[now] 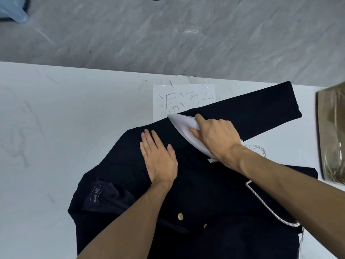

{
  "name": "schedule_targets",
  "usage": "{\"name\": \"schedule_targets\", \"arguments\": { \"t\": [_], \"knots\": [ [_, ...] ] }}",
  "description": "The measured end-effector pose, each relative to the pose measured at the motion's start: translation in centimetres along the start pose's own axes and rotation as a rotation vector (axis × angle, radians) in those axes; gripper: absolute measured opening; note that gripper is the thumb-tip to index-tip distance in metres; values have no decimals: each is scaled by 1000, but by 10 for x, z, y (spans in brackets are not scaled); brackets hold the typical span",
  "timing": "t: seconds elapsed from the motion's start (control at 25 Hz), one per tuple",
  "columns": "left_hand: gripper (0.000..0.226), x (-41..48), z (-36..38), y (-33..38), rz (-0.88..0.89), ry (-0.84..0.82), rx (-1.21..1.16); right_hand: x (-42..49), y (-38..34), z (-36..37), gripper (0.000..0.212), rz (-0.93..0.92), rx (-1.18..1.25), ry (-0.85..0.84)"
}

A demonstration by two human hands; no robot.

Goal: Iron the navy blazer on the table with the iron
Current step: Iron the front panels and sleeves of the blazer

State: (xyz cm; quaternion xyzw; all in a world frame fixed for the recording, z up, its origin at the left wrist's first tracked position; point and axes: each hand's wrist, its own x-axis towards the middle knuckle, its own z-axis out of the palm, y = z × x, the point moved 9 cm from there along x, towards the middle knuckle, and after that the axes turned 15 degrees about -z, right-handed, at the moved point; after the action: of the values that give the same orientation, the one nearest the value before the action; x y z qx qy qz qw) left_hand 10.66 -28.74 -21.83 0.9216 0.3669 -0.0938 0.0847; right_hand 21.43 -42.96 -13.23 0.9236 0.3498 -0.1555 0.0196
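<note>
Navy cloth fills the near part of the view: the blazer [205, 187] lies spread on the white table [56, 128], under both hands. The left hand [158, 159] rests flat on it, fingers straight and together. Just right of it, the right hand [216, 135] is curled over the white iron [183, 126] and grips it.

Far to the left of the left hand, in the corner, is a pale blue bag [13, 10]. It is cut off and I cannot tell what is inside. Right of the right hand is a brownish package [332, 137] in shiny wrap, blurred and also cut off.

The right hand hides the iron's handle and rear. The sleeve [261, 111] covers part of a paper sheet [179, 96] with written characters. The right forearm crosses over a braided cord [261, 202].

The iron's long axis runs diagonally from the right wrist, with its tip pointing away and to the left. The sleeve stretches from the iron away to the right.
</note>
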Motion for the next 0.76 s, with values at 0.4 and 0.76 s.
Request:
{"name": "schedule_targets", "arguments": {
  "t": [0.4, 0.76],
  "knots": [
    [64, -1, -1, 3, 23, 6, 8, -29, 30, 8, 38, 161, 6, 58],
    [79, 0, 2, 3, 42, 16, 32, -2, -5, 6, 53, -107, 60, -25]
  ]
}}
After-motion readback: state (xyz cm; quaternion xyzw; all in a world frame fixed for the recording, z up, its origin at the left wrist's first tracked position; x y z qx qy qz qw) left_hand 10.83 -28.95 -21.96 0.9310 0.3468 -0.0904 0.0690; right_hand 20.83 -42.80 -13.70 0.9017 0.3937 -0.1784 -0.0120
